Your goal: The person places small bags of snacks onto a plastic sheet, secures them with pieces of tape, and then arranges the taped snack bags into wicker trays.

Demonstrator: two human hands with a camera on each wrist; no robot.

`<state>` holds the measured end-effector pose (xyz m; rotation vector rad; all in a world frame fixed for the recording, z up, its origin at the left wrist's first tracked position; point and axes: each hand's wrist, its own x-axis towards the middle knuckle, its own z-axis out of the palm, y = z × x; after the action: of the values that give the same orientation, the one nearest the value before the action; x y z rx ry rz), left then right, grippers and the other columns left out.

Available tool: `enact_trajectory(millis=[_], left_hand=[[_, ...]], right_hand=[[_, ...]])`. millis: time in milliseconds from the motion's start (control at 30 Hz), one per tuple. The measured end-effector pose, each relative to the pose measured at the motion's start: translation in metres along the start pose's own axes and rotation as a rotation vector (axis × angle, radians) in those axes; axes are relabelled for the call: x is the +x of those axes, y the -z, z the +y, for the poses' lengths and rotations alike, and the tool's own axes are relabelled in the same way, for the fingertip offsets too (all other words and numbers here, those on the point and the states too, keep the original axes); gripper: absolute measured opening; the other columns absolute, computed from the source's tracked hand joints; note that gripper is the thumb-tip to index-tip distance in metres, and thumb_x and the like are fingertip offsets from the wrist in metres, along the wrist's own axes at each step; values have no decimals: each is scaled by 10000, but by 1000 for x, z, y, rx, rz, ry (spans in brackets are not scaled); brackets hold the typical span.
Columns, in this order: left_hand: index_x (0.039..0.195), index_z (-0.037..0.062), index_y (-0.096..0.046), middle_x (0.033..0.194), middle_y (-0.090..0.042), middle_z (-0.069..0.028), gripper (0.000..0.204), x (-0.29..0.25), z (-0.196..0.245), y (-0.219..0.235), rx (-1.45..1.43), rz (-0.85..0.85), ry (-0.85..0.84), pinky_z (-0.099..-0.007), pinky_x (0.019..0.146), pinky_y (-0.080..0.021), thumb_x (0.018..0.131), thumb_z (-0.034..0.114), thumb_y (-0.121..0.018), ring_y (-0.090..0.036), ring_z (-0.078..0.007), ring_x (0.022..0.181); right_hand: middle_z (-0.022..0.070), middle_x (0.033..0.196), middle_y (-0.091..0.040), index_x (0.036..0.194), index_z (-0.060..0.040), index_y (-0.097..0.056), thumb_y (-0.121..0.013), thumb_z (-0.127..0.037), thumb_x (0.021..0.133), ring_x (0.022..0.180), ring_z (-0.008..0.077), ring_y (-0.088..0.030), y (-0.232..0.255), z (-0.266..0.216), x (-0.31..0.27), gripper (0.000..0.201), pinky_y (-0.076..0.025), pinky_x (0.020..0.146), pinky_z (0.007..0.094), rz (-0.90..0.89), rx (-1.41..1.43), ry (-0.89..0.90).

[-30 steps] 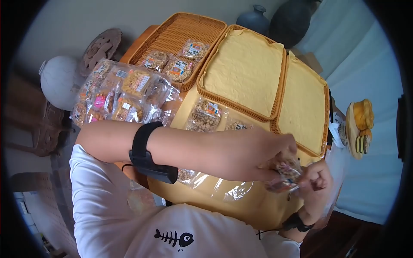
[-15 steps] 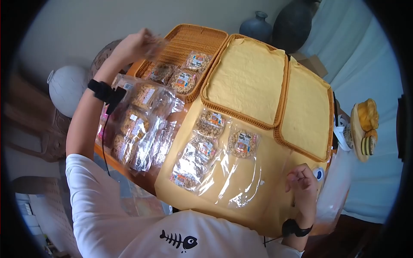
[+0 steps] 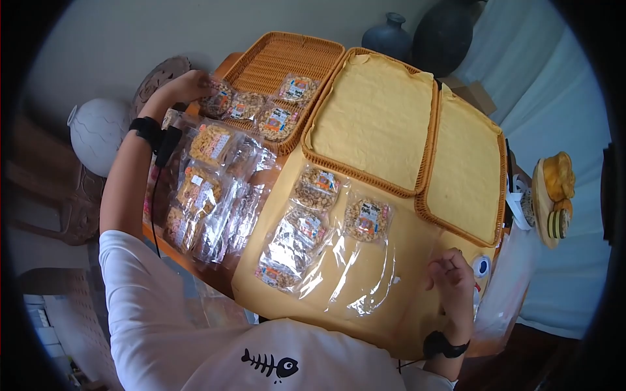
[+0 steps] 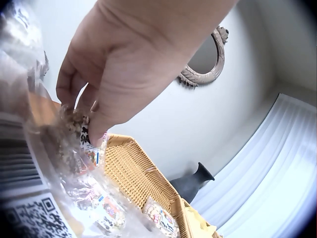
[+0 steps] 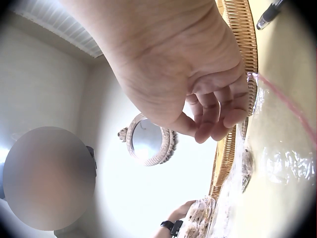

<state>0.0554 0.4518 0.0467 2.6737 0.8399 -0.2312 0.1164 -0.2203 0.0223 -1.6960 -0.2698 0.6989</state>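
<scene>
At the left rim of the far-left wicker tray [image 3: 313,47], my left hand [image 3: 188,86] holds a clear-wrapped round nut snack [image 3: 217,101]. The left wrist view has the thumb and fingers pinching this packet [image 4: 92,145], printed label outward. Beside it in the tray lie several similar packets [image 3: 276,122]. My right hand [image 3: 451,277] hovers over the right side of the yellow table covering, fingers loosely curled and holding nothing. Some wrapped snacks [image 3: 366,220] lie on the covering between the hands, inside or under shiny clear film.
Large clear bags of snacks [image 3: 202,189] pile up below my left forearm. Two wicker trays lined with yellow cloth [image 3: 375,120] stand at the back. A pen [image 5: 270,15] shows in the right wrist view. Dark vases [image 3: 388,40] and a white round vase [image 3: 101,135] stand around the table.
From the right side, where both hands worked on a packet, my left hand has swung to the left tray and lowered the packet there. My right hand stays at the right, now without the packet.
</scene>
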Motion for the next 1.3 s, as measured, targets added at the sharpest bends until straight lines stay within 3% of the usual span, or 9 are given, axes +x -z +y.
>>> enact_trajectory(millis=[100,400,800,900,1000,1200,1300], left_hand=[[1299,-53,-645,1041,-734,-149,563,-5,12,4,80,-22,10,-377,845,-560,967,383,-773,-696,-228,911],[1363,-22,-642,1071,-722,-98,526,5,4,0,-67,-87,79,-342,829,-559,1004,351,-736,-659,-172,950],[1364,-46,-628,1139,-730,-141,609,4,6,1,-2,-212,84,-365,876,-571,1008,440,-715,-680,-212,1003],[1348,-55,-632,1116,-731,-151,627,-5,17,3,28,-177,84,-370,877,-566,1004,462,-714,-685,-219,995],[1325,-59,-644,1084,-737,-167,631,-1,2,-7,8,-67,48,-375,876,-562,999,478,-713,-697,-231,986],[1337,-56,-622,1102,-745,-185,577,-9,35,8,131,-177,59,-362,830,-564,997,398,-731,-721,-256,960],[1338,-58,-611,1108,-746,-183,518,2,24,21,160,-65,35,-362,826,-576,1006,325,-722,-729,-244,967]], right_hand=[[7,876,-652,1091,-40,-611,-607,15,1031,714,90,-621,1,3,2,82,-492,641,235,-16,-1,-6],[18,808,-639,1045,-30,-617,-604,9,1030,683,102,-621,-5,7,3,44,-495,642,246,-6,27,-28],[1,864,-644,1094,-43,-613,-617,-22,1044,732,85,-618,-2,14,8,55,-501,668,238,-62,24,-49],[6,879,-648,1098,-43,-612,-622,-23,1042,730,86,-618,-1,17,9,60,-500,668,239,-75,39,-40],[9,788,-631,1044,-36,-632,-621,-24,1030,672,91,-609,-8,16,9,21,-481,634,237,-11,65,-34],[6,789,-630,1041,-40,-633,-629,-30,1030,672,91,-610,-8,15,10,15,-484,635,237,-17,61,-30],[4,799,-631,1038,-42,-633,-628,-29,1030,674,91,-611,-5,16,11,16,-484,635,236,-19,52,-30]])
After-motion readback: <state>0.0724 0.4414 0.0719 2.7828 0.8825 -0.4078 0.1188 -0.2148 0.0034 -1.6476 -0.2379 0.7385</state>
